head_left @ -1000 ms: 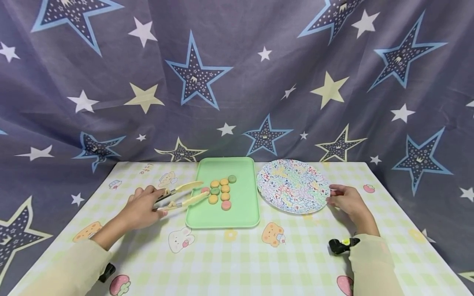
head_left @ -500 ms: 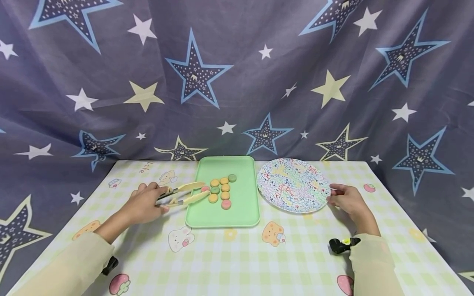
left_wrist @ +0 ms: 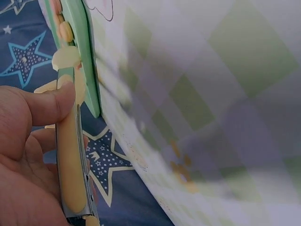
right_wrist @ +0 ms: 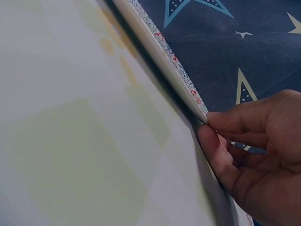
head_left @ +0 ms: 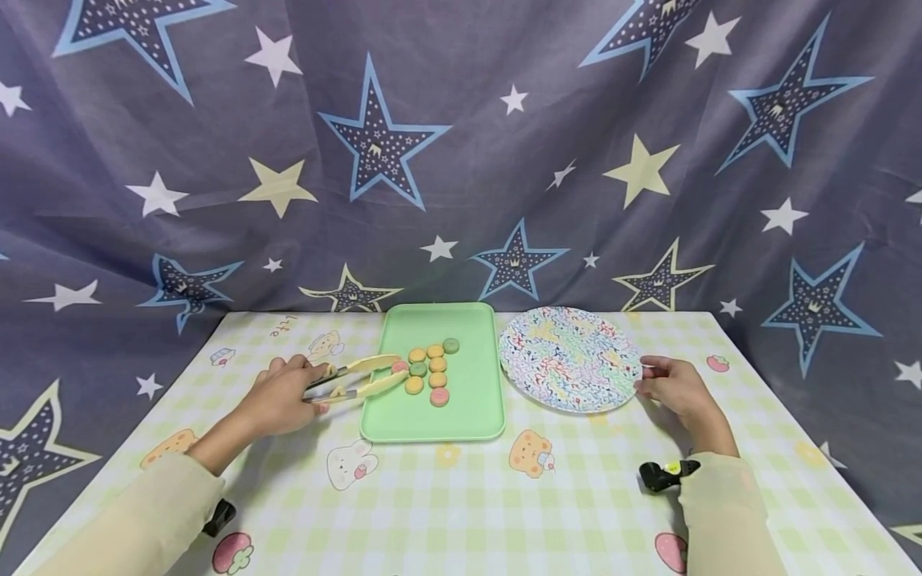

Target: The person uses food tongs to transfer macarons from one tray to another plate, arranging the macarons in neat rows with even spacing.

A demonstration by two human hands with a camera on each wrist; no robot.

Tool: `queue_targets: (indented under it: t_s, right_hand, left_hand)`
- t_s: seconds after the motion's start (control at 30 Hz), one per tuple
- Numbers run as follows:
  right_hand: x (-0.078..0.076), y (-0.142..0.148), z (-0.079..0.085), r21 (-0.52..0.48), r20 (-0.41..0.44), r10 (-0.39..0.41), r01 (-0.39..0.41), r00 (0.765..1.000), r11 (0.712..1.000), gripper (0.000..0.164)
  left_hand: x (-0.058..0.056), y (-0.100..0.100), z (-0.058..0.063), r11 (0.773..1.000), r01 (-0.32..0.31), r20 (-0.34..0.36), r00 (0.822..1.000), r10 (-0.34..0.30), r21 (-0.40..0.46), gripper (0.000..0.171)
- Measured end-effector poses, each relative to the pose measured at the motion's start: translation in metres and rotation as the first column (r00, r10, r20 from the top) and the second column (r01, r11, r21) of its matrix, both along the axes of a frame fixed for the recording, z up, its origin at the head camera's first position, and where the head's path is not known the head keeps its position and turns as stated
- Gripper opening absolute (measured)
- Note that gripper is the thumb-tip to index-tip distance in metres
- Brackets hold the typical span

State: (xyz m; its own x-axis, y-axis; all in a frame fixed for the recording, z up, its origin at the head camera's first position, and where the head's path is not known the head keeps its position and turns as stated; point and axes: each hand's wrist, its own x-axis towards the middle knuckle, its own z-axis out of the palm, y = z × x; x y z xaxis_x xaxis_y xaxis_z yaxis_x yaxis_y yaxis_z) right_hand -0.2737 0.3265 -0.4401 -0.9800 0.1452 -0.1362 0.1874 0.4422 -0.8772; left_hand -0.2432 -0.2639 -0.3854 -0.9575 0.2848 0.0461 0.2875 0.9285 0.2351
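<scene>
My left hand (head_left: 281, 396) grips a pair of tongs (head_left: 374, 387) with pale yellow ends; in the left wrist view the thumb (left_wrist: 63, 101) presses along one arm. The tong tips reach over the left side of a light green tray (head_left: 468, 424), one on each side of a pink macaron-like cookie (head_left: 399, 366). Several yellow, green and pink cookies lie beside it, among them a pink one (head_left: 439, 397) nearest the front. My right hand (head_left: 680, 392) pinches the right rim of a round, multicoloured speckled plate (head_left: 569, 360) between thumb and fingers.
A green-and-white checked cloth (head_left: 461, 512) with cartoon prints covers the table. Behind its far edge hangs a dark star-patterned curtain (head_left: 461, 160). The plate stands just right of the tray. A black wrist device (head_left: 666, 476) shows by the right sleeve.
The left hand has shifted slightly to the right, and the tong tips have drawn a little closer together around the pink cookie. The right hand and plate have stayed in place.
</scene>
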Motion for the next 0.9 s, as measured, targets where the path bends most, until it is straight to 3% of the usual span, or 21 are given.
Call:
queue_targets:
  t_s: [0.37,0.9]
  right_hand:
    - [0.0,0.0,-0.001,-0.012,-0.002,0.008,-0.008,1.0,1.0,0.059]
    - [0.002,0.0,0.002,0.004,-0.004,0.013,-0.013,1.0,1.0,0.06]
  left_hand:
    - [0.0,0.0,0.005,0.999,-0.003,-0.02,1.0,0.004,0.044,0.066]
    - [-0.018,0.018,0.014,0.998,0.004,-0.071,0.998,0.001,0.066,0.069]
